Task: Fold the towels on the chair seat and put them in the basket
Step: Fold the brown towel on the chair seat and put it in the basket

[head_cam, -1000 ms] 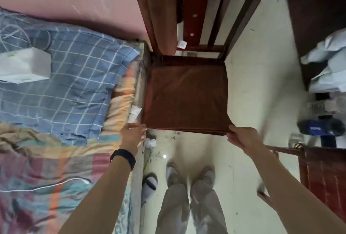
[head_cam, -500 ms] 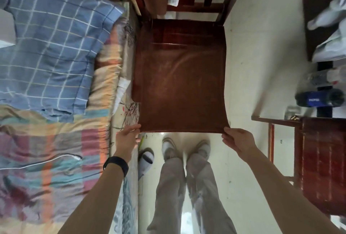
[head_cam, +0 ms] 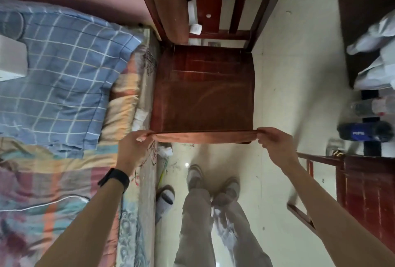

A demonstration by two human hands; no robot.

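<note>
In the head view, a brown towel [head_cam: 203, 106] lies spread over the chair seat [head_cam: 209, 57] in the middle of the frame. Its far edge stops short of the chair back, so a strip of bare wood shows there.

The left hand [head_cam: 133, 145] pinches the towel's near left corner and the right hand [head_cam: 275, 145] pinches the near right corner. The fingers [head_cam: 264, 136] of both are curled narrow on the cloth. The near edge is drawn taut between the hands and raised just off the seat front, with a paler strip showing along it. I judge the corners are held this way to keep the edge straight, ready to carry it over the far edge for a fold. The grip looks even, so the main risk is one corner trailing and the halves landing askew.

A second brown cloth [head_cam: 168, 4] hangs over the chair back at upper centre and may be another towel.

The basket is not in view, so I cannot tell where it stands or what it holds. A dark bottle [head_cam: 363, 133] lies at the right edge; I cannot tell what it holds. A bed [head_cam: 64, 63] with a blue checked cover fills the left of the frame.
</note>
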